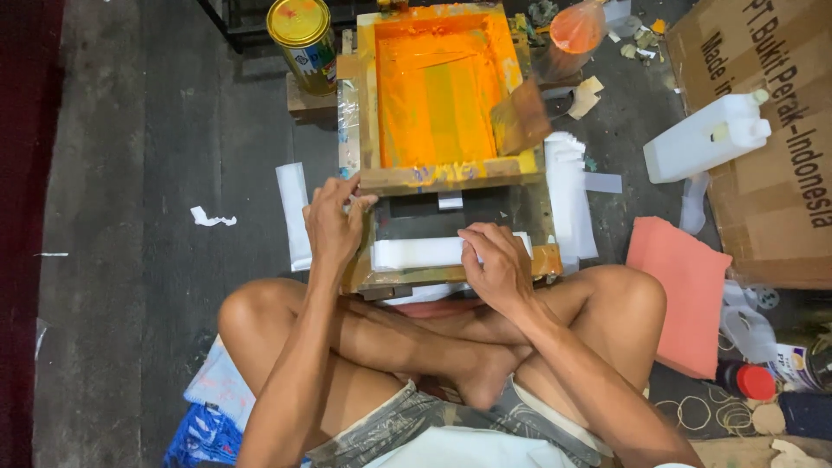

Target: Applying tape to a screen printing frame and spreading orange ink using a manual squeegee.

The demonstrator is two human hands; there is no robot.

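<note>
A person is sitting cross-legged on the floor, working at an orange-inked screen-printing frame (pixel 438 95).

The left hand (pixel 334 224) is gripping the near left corner of that frame, fingers curled over its wooden edge. The right hand (pixel 496 260) is pressing flat, fingers spread, on a white paper strip (pixel 416 252) lying just below the frame on the dark printing base (pixel 485 208). A gold tin can (pixel 302 33) is standing left of the frame, a white plastic jug (pixel 706 137) well to its right.
</note>
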